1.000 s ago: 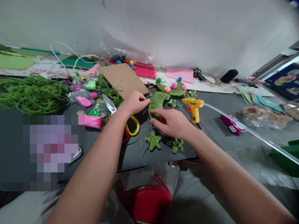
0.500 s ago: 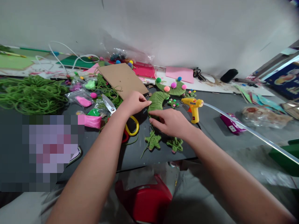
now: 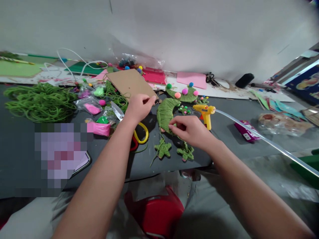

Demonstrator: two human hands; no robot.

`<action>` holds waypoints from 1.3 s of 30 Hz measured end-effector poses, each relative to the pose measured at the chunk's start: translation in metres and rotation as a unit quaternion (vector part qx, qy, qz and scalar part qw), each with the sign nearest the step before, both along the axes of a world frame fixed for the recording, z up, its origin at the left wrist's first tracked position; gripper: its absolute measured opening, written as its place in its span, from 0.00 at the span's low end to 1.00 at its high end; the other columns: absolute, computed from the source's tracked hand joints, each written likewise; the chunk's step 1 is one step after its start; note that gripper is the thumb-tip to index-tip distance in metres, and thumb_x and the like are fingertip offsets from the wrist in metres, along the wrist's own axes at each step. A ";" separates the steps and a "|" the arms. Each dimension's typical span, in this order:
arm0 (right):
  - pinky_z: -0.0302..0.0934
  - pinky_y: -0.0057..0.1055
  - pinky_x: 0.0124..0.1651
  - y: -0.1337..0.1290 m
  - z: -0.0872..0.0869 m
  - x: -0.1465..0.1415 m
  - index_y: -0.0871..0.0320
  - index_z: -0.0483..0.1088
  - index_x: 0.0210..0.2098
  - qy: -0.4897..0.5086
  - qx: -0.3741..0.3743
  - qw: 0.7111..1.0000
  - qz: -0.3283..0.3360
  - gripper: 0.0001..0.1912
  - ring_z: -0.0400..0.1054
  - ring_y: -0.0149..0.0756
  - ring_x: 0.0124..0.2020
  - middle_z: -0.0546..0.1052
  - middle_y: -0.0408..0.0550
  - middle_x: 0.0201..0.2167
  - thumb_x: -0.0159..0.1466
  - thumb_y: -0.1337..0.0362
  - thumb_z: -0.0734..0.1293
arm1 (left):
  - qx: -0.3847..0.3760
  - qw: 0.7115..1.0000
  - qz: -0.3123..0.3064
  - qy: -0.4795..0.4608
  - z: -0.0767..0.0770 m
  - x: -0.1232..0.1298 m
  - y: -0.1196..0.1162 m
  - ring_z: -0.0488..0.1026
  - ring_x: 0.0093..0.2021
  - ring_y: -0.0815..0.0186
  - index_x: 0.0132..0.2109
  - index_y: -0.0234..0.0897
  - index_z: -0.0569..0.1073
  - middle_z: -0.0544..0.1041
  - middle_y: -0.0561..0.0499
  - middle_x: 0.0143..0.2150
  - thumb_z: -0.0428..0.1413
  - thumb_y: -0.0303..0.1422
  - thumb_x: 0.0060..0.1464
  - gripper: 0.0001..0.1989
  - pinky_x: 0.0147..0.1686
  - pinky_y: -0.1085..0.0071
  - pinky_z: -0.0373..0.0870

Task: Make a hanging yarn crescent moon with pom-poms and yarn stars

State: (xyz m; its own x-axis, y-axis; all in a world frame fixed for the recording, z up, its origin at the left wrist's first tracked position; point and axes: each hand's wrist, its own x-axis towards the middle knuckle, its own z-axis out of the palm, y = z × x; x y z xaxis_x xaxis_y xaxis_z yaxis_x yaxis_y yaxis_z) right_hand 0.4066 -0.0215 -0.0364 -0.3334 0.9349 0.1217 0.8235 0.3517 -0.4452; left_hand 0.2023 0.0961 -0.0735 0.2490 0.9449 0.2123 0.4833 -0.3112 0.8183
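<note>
A crescent wrapped in green yarn (image 3: 164,112) lies on the dark table. My right hand (image 3: 186,130) is at its lower right edge, thumb and index finger pinched together on something I cannot make out. Left of the crescent and a little above the table, my left hand (image 3: 141,105) is also closed in a pinch, apart from it; what it holds, if anything, is too small to tell. Two green yarn stars (image 3: 163,149) lie below the crescent. Behind it is a second green crescent (image 3: 185,94) with coloured pompoms. A yellow glue gun (image 3: 206,114) stands to the right.
Scissors (image 3: 141,133) with red and yellow handles lie beside my left forearm. A brown board (image 3: 132,83) is behind my left hand. Green yarn (image 3: 42,102) is heaped at the left, near pink packets (image 3: 99,128). A purple packet (image 3: 246,131) lies at the right.
My left hand has come off the crescent and moved slightly left and up. My right hand has shifted a little right and down, its fingers now pinched together.
</note>
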 end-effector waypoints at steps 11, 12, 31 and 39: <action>0.51 0.29 0.33 -0.008 0.006 0.013 0.57 0.76 0.36 0.004 -0.008 1.000 -0.028 0.13 0.62 0.31 0.27 0.74 0.44 0.26 0.67 0.57 0.63 | -0.024 0.978 -0.059 0.199 0.045 -0.006 -0.086 0.71 0.32 0.62 0.34 0.38 0.78 0.79 0.47 0.33 0.55 0.43 0.57 0.14 0.31 0.68 0.59; 0.51 0.29 0.33 -0.010 0.006 0.014 0.57 0.76 0.36 0.013 -0.005 1.000 -0.028 0.13 0.62 0.32 0.27 0.74 0.44 0.26 0.67 0.57 0.63 | -0.037 0.973 -0.070 0.218 0.046 -0.007 -0.098 0.72 0.33 0.61 0.35 0.39 0.78 0.80 0.47 0.34 0.56 0.43 0.57 0.14 0.32 0.68 0.60; 0.50 0.31 0.29 -0.058 0.003 -0.013 0.56 0.75 0.53 -0.130 -0.071 0.988 0.033 0.26 0.74 0.43 0.34 0.81 0.50 0.33 0.61 0.47 0.69 | -0.213 0.940 -0.163 0.212 0.019 -0.025 -0.152 0.71 0.30 0.62 0.34 0.41 0.73 0.77 0.52 0.30 0.55 0.47 0.57 0.14 0.28 0.68 0.62; 0.51 0.32 0.30 -0.052 -0.007 -0.023 0.57 0.74 0.50 -0.137 -0.090 0.986 0.005 0.21 0.75 0.45 0.38 0.81 0.52 0.37 0.62 0.51 0.68 | -0.159 0.979 -0.104 0.080 0.033 -0.028 -0.152 0.66 0.28 0.67 0.33 0.38 0.73 0.73 0.53 0.28 0.56 0.44 0.58 0.14 0.28 0.71 0.60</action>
State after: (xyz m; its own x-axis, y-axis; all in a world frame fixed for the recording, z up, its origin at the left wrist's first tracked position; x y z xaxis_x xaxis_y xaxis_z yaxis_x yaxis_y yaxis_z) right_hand 0.3834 -0.0731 -0.0429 -0.3403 0.9295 -0.1421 0.9184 0.2961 -0.2625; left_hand 0.1746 -0.0563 -0.0402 0.4484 0.8826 -0.1411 0.5671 -0.1589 0.8082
